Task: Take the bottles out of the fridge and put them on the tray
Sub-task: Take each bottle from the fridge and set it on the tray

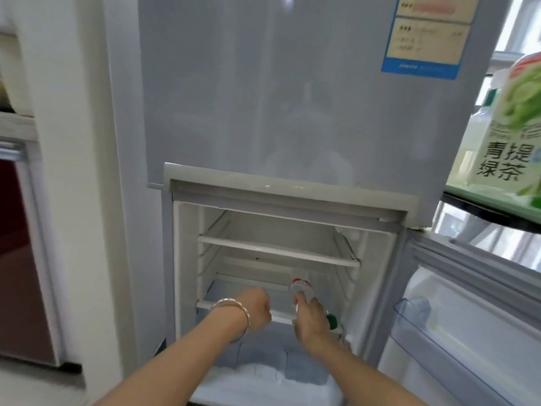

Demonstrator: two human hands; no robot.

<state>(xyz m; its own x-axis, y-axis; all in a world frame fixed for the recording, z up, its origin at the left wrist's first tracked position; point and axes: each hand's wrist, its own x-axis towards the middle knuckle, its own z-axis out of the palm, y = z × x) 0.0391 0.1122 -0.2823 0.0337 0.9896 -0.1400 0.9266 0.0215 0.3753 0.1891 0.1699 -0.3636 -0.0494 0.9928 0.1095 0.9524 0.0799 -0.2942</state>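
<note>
White wall left – dark red cabinet beside it; bright window upper right.

fridge shelf, bottle lying on it

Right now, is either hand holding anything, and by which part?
The right hand grips a clear bottle lying on the lower fridge shelf, around its body near the green cap. The left hand is fisted, apparently empty.

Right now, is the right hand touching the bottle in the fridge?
Touching. The head view shows the right hand wrapped over the bottle lying on the lower shelf, with no gap between them.
</note>
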